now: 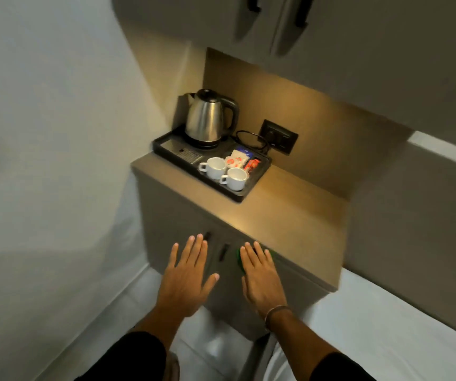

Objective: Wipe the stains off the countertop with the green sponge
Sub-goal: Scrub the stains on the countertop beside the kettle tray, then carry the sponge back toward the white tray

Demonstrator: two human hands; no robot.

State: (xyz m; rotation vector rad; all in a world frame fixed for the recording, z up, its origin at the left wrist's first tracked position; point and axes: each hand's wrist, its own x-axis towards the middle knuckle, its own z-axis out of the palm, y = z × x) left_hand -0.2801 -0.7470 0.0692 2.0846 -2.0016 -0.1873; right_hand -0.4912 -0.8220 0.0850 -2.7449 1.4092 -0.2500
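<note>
The beige countertop (284,215) lies ahead, lit from above, and I make out no distinct stains on it. My left hand (187,279) is held flat with fingers spread, in front of the cabinet doors and below the counter's front edge, holding nothing. My right hand (261,276) is also flat, palm down, with the green sponge (240,258) under its palm. Only slivers of green show at the hand's left side and past the fingertips. The sponge is level with the counter's front edge, a little below the top surface.
A black tray (251,188) on the counter's left part holds a steel kettle (207,119), two white cups (216,166) and sachets. The kettle's cord runs to a wall socket (279,136). Dark handles (223,252) mark the lower cabinet doors. Upper cabinets hang overhead; a wall stands left.
</note>
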